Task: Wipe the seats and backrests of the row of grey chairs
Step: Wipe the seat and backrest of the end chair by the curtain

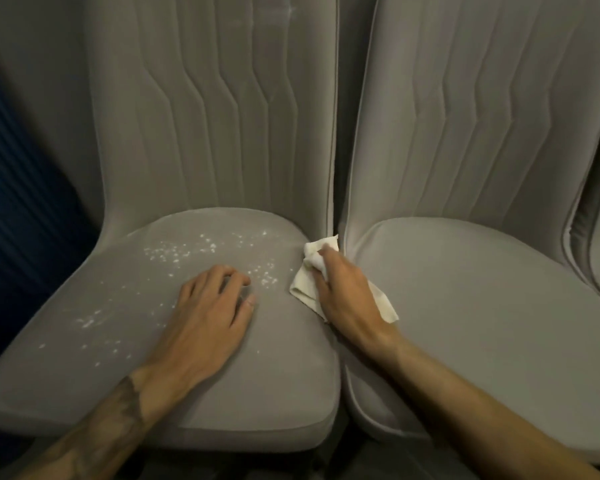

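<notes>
Nearest: left hand (208,317) rests on seat (118,341), fingers loose, among white specks (177,252). right hand (347,292) grips cloth (305,282) at the seat's right edge.

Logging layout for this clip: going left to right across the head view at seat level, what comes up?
Dark blue panel, white specks, left hand, right hand gripping the cloth, right chair's seat.
</notes>
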